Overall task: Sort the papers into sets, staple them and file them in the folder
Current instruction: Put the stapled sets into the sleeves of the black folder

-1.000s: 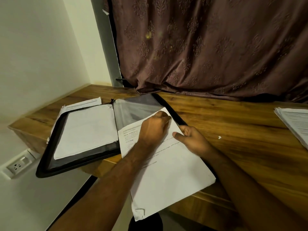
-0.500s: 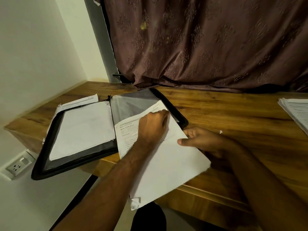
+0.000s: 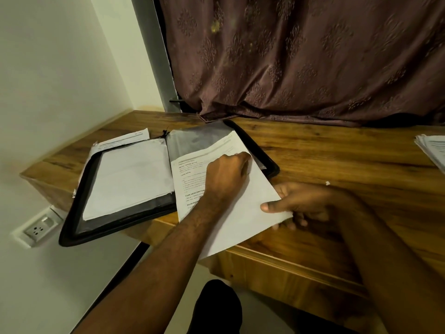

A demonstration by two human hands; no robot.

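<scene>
A black folder (image 3: 72, 227) lies open at the left end of the wooden table (image 3: 337, 160). Its left half holds a stack of white sheets (image 3: 130, 179); its right half shows a clear plastic sleeve (image 3: 195, 138). A white paper set (image 3: 243, 213) lies partly in that sleeve, its near end hanging past the table's front edge. My left hand (image 3: 226, 174) has its fingers curled at the set's far right corner. My right hand (image 3: 301, 203) pinches the set's right edge, thumb on top and fingers beneath.
More printed sheets (image 3: 122, 141) stick out from under the folder's far left corner. Another pile of papers (image 3: 431, 150) sits at the table's right edge. A brown curtain (image 3: 301, 56) hangs behind. A wall socket (image 3: 38, 229) is low on the left.
The paper set has slid farther into the folder's right sleeve, so less hangs over the table edge. My right hand has moved down the set's right edge.
</scene>
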